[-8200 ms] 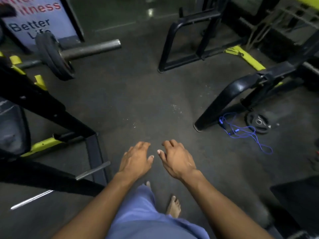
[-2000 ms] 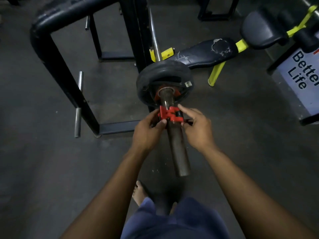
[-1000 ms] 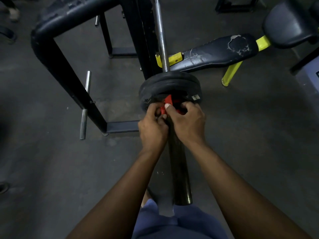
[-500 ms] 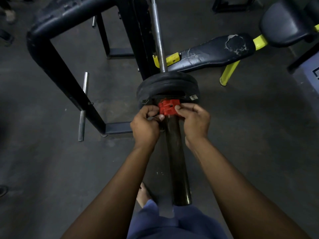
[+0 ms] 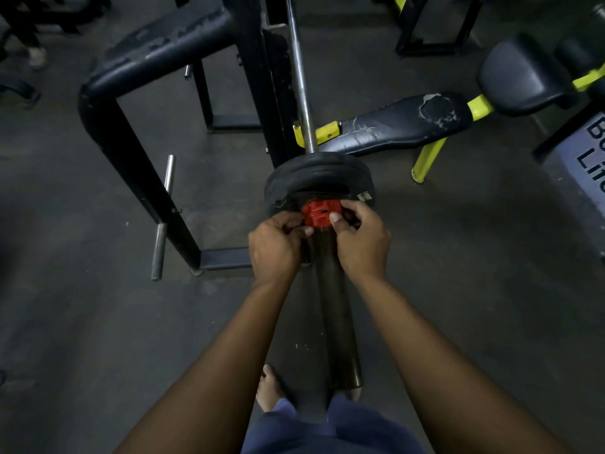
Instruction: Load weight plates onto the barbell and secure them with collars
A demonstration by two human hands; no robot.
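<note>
Dim indoor light overall, dark grey floor [image 5: 98, 322] underexposed, corners falling off to near black. Soft light from above: pale sheen along barbell shaft [image 5: 299, 73] at upper centre and on chrome peg [image 5: 163, 211] at left. Red collar [image 5: 319, 213] at centre brightest colour, edges sharp. Shadows soft, no hard outlines. Wide-angle bending: rack tube [image 5: 137, 70] at upper left curves, forearms swell toward lower edge. Slight softness at far left edge and right edge lettering [image 5: 594, 149].
</note>
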